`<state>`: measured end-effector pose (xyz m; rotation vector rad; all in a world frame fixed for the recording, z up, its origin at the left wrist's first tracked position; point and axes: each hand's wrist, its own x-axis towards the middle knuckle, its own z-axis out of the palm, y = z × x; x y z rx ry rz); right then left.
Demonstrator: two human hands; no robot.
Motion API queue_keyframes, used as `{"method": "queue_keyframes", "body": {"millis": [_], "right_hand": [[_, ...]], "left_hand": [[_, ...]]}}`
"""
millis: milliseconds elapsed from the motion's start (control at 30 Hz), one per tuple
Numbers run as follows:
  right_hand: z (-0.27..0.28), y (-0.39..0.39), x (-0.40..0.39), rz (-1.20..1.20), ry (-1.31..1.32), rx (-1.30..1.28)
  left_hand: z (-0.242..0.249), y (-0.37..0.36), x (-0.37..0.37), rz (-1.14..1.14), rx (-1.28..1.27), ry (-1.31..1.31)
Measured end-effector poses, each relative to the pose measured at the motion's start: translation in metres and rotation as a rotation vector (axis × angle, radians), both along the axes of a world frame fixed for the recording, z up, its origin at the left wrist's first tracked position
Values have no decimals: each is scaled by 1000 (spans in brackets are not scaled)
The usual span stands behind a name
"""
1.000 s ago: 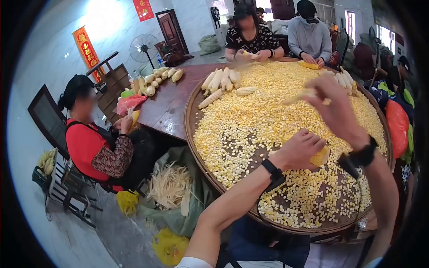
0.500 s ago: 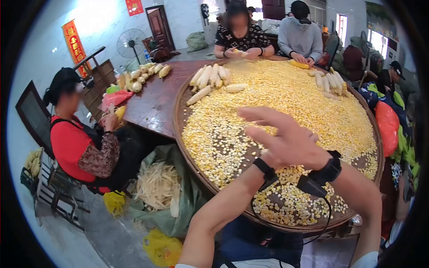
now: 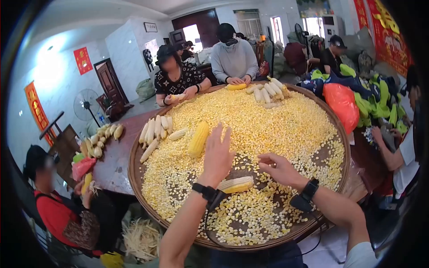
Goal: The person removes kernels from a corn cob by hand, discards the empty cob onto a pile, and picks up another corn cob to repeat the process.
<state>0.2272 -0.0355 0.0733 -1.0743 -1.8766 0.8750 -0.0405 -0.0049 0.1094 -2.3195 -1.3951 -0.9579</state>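
My left hand [image 3: 219,156] hovers over the round tray [image 3: 135,178] with its fingers stretched out, empty. Just left of its fingers lies a full yellow corn cob [image 3: 198,139], seemingly apart from the hand. By my left wrist, a partly shelled corn cob [image 3: 237,184] rests on the loose corn kernels [image 3: 250,118]. To the right, my right hand [image 3: 281,169] is held above the kernels, its fingers slightly bent and nothing in them. Both wrists carry black straps with small devices and a cable.
Stripped cobs lie in piles at the tray's left [image 3: 154,129] and far edge [image 3: 270,91]. Co-workers sit around, including a person in grey [image 3: 234,60] and a person in red [image 3: 49,210]. A red bag [image 3: 342,107] stands beyond the right rim.
The view has turned to the right. My hands, which overlapped before, are now spread apart. A full cob and a partly shelled cob now show on the kernels near my left hand.
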Motion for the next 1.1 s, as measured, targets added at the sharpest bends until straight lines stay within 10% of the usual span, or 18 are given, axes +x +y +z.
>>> {"method": "queue_keyframes", "body": {"millis": [167,267,433,1100], "right_hand": [[5,20,5,80,-112,-159],[-31,36,2,124,291,-249],[-44,34,10,111,-92,127],[-59,22,12,222,-352,231]], "left_hand": [[-16,-40,12,-99,-70,3],[-34,-53,5,-170,-268,35],[-43,-61,3,-195,-524,140],[-61,-57,9,-164,-395,267]]}}
